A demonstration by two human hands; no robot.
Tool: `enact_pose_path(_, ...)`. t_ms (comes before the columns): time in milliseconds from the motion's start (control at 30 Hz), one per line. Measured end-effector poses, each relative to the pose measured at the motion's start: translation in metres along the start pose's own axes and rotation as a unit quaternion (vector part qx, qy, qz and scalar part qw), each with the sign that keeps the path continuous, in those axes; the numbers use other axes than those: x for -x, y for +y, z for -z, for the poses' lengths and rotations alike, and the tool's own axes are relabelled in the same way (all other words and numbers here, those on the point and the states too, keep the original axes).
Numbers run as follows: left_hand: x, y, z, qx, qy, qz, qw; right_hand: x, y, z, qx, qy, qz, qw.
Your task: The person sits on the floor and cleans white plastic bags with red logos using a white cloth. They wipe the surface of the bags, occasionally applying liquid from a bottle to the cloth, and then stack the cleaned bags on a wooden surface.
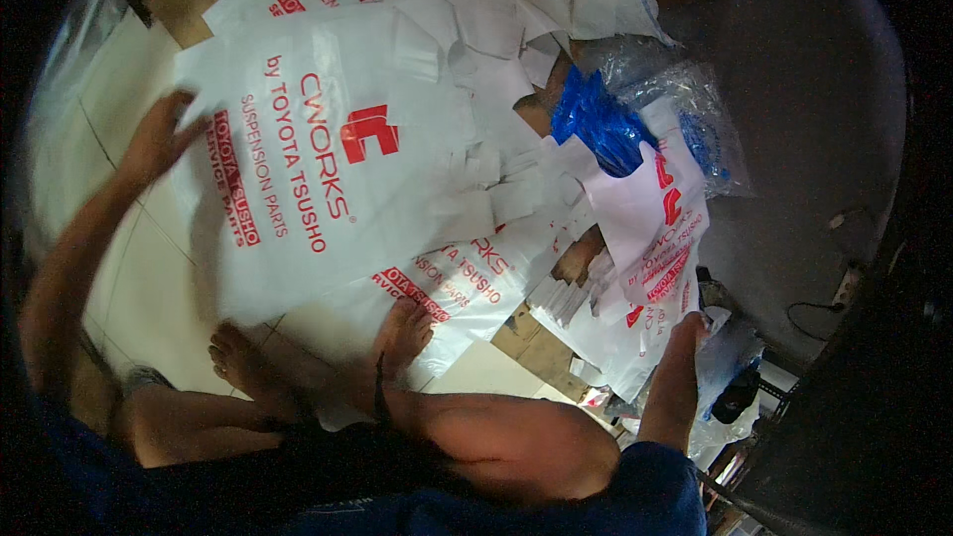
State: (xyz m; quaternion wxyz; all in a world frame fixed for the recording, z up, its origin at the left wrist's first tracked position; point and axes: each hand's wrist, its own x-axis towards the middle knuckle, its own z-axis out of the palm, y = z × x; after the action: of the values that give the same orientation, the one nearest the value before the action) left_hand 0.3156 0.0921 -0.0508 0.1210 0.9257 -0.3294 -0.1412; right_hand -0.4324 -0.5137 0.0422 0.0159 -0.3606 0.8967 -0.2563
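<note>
A large white plastic bag (268, 278) with red print lies spread in front of me, its lower edge blurred. My left hand (159, 139) is at this bag's left edge, with thumb and fingers apart. At the right, my right hand (693, 326) reaches the lower right edge of some white printed bags (640, 228), one of them bent and curling. Its fingers are mostly hidden, so I cannot tell its grip. Another printed bag (472, 283) lies partly under the large one, beside my foot.
Many small white pieces (486, 164) are scattered across the middle. Behind them lie blue plastic (601, 119) and clear plastic wrapping (720, 119). Brown cardboard (531, 342) shows beneath. My bare feet (405, 335) rest at the near edge on light floor tiles (129, 268). A socket with a cable (846, 288) is at the right.
</note>
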Motion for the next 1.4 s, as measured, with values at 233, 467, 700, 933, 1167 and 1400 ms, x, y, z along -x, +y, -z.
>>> enact_pose_path(233,0.162,-0.048,-0.118,0.283,0.009,0.208,0.936,0.167,-0.122,-0.025,-0.033,-0.165,0.688,0.706)
enact_pose_path(467,0.15,0.034,-0.103,0.212,0.101,0.213,0.949,0.479,-0.162,-0.097,-0.04,-0.495,0.634,0.592)
enact_pose_path(700,0.138,0.034,-0.097,0.494,0.1,0.3,0.81,0.525,-0.153,-0.092,0.052,-0.457,0.66,0.594)
enact_pose_path(933,0.144,0.033,-0.109,0.53,0.124,0.262,0.797,0.581,-0.092,-0.027,-0.196,-0.406,0.763,0.463)
enact_pose_path(1167,0.139,0.04,-0.091,0.324,0.118,0.274,0.898,0.605,-0.077,-0.013,-0.219,-0.496,0.678,0.496)
enact_pose_path(1400,0.14,0.034,-0.093,0.508,0.111,0.275,0.808,0.52,-0.141,-0.088,-0.101,-0.511,0.538,0.662)
